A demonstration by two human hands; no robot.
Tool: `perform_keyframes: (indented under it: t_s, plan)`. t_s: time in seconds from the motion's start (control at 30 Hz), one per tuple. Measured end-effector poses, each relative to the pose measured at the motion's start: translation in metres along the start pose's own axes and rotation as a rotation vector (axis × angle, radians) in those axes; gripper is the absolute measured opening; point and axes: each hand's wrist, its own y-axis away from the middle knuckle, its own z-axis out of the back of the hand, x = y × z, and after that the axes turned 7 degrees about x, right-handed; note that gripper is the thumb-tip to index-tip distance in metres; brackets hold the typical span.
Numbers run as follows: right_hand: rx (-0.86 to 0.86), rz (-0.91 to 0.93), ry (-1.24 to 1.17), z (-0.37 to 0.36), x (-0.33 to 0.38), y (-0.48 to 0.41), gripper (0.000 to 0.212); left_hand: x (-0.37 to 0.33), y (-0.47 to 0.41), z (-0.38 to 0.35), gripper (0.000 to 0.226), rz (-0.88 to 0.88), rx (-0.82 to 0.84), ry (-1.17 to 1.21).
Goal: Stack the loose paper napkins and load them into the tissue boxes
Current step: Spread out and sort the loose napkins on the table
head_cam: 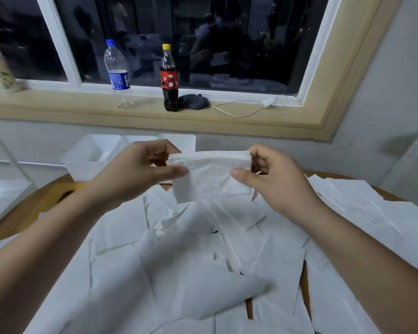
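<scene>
Napkins (191,261) are lying scattered across the surface (22,213); I am pinching a small stack (210,174) above them, left hand (133,169) on its left edge, right hand (278,182) on its right, tissue boxes (82,168) sitting beyond, far left.

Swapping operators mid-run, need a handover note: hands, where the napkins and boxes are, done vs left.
Left hand: pinches the left edge of the napkin stack.
Right hand: pinches its right edge. The stack is held in the air over the table.
Loose napkins: scattered in an overlapping heap across most of the tabletop.
Tissue boxes: white, open-topped, at the far edge of the table, beyond the hands. Their contents cannot be told.
Done: one thin stack gathered.
Left: load this stack into a box, then stack and load the heap.
</scene>
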Motion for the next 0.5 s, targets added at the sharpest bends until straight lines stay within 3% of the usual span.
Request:
perform_keyframes:
  t_s: [0.2,0.5]
  plan:
    - [0.033,0.028,-0.007,-0.021,0.008,-0.094,0.013,0.019,-0.036,0.048,0.016,0.129,-0.057,-0.113]
    - [0.009,-0.01,0.232,-0.056,0.0,-0.235,0.02,0.063,-0.106,0.071,0.029,0.317,-0.105,-0.14]
